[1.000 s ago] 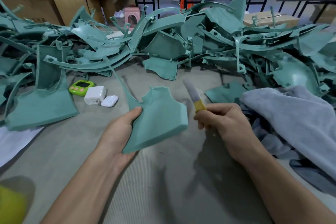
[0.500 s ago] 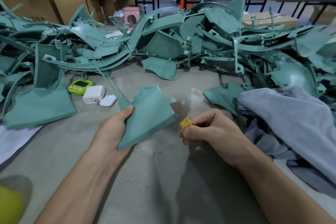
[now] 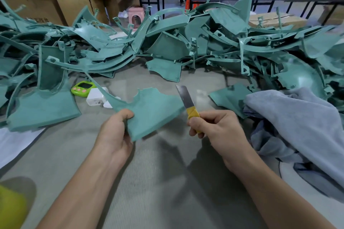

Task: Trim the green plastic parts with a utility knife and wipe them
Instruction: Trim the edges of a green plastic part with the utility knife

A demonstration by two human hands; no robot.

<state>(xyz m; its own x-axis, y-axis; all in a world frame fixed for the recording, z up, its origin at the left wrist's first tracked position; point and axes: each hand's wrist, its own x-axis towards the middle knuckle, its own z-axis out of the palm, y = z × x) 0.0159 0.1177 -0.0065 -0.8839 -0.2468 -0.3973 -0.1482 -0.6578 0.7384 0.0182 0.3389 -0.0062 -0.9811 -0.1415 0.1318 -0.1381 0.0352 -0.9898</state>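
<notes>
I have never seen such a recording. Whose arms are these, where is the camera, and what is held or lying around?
There is no machine: a person works with bare hands. The camera is worn on the head and looks forward and down. The left hand grips a green plastic part; the right hand grips a yellow utility knife, blade pointing up, close to the part's right edge. On the grey surface lie a pile of green parts, a grey towel and a green timer.

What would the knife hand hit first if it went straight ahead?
Probably the flat green panel at the front of the pile; the right hand aims its knife just past the held part. Depth is unclear.
</notes>
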